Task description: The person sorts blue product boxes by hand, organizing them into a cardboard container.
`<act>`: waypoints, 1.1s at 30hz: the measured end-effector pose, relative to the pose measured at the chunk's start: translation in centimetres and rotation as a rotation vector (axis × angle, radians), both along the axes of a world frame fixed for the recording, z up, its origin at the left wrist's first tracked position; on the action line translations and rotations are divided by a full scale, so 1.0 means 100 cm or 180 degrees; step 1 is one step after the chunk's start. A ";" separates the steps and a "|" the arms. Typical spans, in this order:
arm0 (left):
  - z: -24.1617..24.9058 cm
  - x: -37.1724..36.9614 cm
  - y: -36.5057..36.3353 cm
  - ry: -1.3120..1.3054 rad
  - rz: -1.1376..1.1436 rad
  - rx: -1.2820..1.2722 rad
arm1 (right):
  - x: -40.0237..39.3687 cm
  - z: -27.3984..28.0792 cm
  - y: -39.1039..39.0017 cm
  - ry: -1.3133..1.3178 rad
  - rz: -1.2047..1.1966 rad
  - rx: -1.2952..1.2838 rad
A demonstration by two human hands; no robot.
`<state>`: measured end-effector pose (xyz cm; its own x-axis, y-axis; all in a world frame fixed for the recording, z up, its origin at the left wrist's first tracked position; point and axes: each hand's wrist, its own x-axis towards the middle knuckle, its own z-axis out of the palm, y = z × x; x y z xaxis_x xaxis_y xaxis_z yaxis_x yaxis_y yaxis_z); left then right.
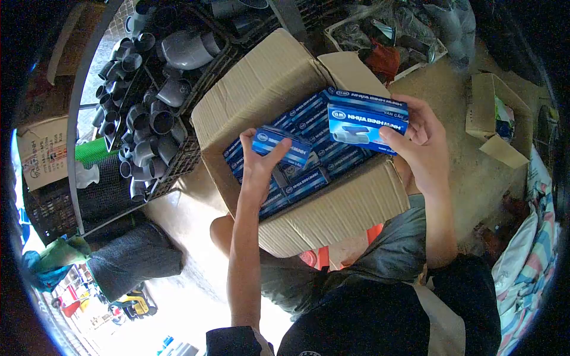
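Observation:
An open cardboard box [332, 216] sits in front of me, packed with rows of small blue printed boxes [306, 185]. My left hand [258, 169] grips one blue valve box [279, 145] over the left part of the carton, thumb across its printed face. Over the right side, my right hand [418, 139] pinches another blue valve box [362, 118], its front label and picture turned towards me. Part of the carton's contents is hidden behind both hands and the boxes they hold.
Black crates of grey pipe fittings [160, 118] stand at the left. A tray of mixed items [380, 44] lies beyond the carton, with a small open cardboard box [496, 113] at the right. Striped sacks [528, 249] lie along the right edge.

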<state>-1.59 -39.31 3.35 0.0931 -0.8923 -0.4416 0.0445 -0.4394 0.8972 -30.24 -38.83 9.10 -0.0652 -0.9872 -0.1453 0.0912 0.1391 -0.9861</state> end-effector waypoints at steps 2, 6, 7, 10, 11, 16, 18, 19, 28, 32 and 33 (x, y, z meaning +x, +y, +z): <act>-0.031 0.014 0.000 -0.1166 -0.0342 0.0075 | 0.003 -0.003 -0.001 0.0132 -0.0061 0.0063; -0.024 0.003 -0.006 -0.1331 -0.1233 -0.0268 | 0.004 -0.001 -0.002 0.0208 -0.0025 0.0200; -0.025 0.003 -0.005 -0.1591 -0.1409 -0.0127 | 0.003 -0.003 -0.002 0.0244 -0.0025 0.0180; -0.019 0.000 0.001 -0.2196 -0.1929 0.0061 | 0.001 -0.006 -0.002 0.0516 0.0040 0.0258; -0.020 0.002 0.002 -0.2397 -0.2068 -0.0212 | 0.001 -0.005 -0.004 0.0634 0.0073 0.0293; -0.038 0.014 0.010 -0.3062 -0.2635 -0.1373 | 0.021 0.011 -0.019 0.1034 0.0666 -0.0452; -0.039 0.015 0.011 -0.2483 -0.2674 -0.1059 | 0.037 0.014 -0.032 0.1415 0.1088 -0.0941; -0.038 0.015 0.011 -0.2191 -0.2683 -0.0920 | 0.044 0.012 -0.042 0.1737 0.1358 -0.1236; -0.002 0.027 0.043 -0.3409 -0.2570 -0.1089 | 0.122 -0.103 -0.084 0.2033 0.3234 -0.1407; 0.040 0.034 0.077 -0.2564 -0.1210 -0.1153 | 0.129 -0.131 -0.077 0.2086 0.3852 -0.1029; 0.045 0.041 0.088 -0.2465 -0.0926 -0.1266 | 0.130 -0.129 -0.077 0.2116 0.3935 -0.0700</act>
